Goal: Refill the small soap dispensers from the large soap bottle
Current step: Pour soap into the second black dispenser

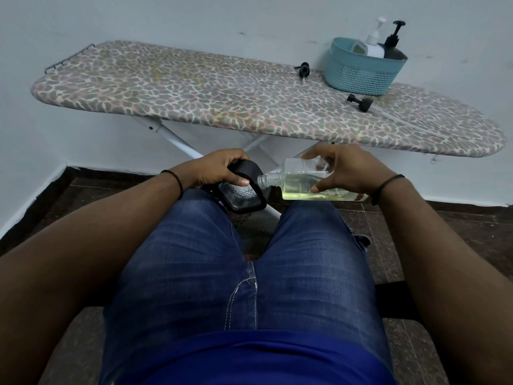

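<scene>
Ironing board [194,90] behind; left hand [219,169] grips dark dispenser [244,190], right hand [347,169] pinches tilted clear soap bottle [302,184], neck at dispenser.

Tipped clear bottle [311,182] against black dispenser [244,187]

left hand [219,169] fingers curled in grip; right hand [348,169] fingers spread, pinching; both forearms extended over lap.

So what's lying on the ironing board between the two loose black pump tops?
Nothing: in the head view, the board cover is bare between the pump top near the wall and the pump top in front of the blue basket, whose corner sits just beside that stretch.
</scene>
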